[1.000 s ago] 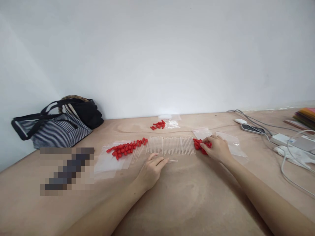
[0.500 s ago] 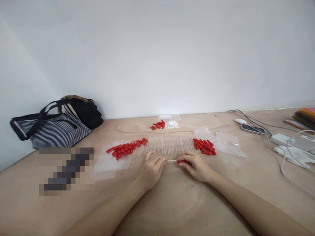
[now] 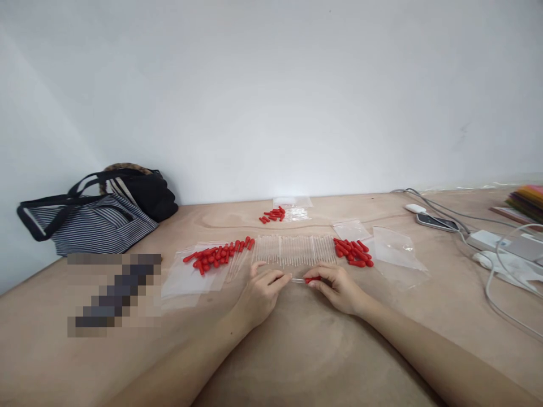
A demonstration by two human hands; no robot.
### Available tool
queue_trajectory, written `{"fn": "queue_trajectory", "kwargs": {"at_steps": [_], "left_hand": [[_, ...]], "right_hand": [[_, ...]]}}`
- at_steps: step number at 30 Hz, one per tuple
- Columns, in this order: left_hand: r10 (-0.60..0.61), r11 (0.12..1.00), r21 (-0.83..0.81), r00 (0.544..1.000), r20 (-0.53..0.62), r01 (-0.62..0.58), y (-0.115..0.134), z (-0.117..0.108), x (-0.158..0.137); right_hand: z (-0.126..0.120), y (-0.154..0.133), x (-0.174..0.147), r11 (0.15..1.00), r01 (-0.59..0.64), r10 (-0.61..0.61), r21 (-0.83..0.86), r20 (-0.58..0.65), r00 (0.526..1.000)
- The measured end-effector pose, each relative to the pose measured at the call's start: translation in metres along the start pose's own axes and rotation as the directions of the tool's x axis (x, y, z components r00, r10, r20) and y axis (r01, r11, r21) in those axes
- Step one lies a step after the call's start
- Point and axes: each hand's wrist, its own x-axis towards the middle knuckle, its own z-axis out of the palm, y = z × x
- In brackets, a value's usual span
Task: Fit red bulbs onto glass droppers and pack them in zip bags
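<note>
My left hand (image 3: 263,291) pinches a thin clear dropper tube (image 3: 298,280) between thumb and fingers. The tube's right end meets a red rubber bulb (image 3: 313,279), which my right hand (image 3: 339,288) grips with thumb and fingertips; how far the tube sits inside cannot be seen. Just beyond both hands lies a row of clear dropper tubes (image 3: 292,249), side by side. A heap of red bulbs (image 3: 216,257) rests on plastic bags to the left, with a few tubes beside it. Another pile of red bulbs (image 3: 351,252) lies at the row's right end.
Small red bulbs (image 3: 274,215) and short clear tubes (image 3: 297,214) lie near the wall. Clear plastic bags (image 3: 396,254) are on the right, past them cables, a phone-like device (image 3: 436,222) and a power strip (image 3: 487,242). A striped bag (image 3: 106,229) stands left, behind a blurred dark item (image 3: 119,291).
My left fingers have slid a little to the right along the tube, so less of it shows between the hands. My right hand stays on the bulb.
</note>
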Motion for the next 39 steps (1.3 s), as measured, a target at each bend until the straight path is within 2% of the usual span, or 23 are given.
{"fn": "queue_trajectory", "kwargs": {"at_steps": [8,16,22,31,39], "left_hand": [[-0.015,1.000,0.010,1.000,0.000,0.015,0.003,0.001,0.000],[-0.023,1.000,0.004,1.000,-0.001,0.023,0.005,0.001,-0.001],[-0.026,1.000,0.016,0.999,-0.025,0.026,0.007,0.000,0.000],[-0.079,0.995,-0.072,0.993,-0.085,0.073,0.013,-0.003,0.003],[-0.108,0.991,-0.083,0.991,-0.084,0.101,0.018,-0.006,0.005]], "right_hand": [[0.005,0.007,-0.001,0.997,0.054,-0.056,-0.061,-0.040,0.998],[0.004,0.006,-0.002,0.976,0.153,-0.161,-0.154,-0.038,0.986],[0.007,0.003,-0.002,0.963,0.140,-0.158,-0.229,-0.061,0.986],[0.012,-0.002,-0.005,0.991,0.086,-0.101,-0.103,-0.150,0.984],[0.014,-0.007,-0.006,0.984,0.122,-0.142,-0.127,-0.160,0.977]]}}
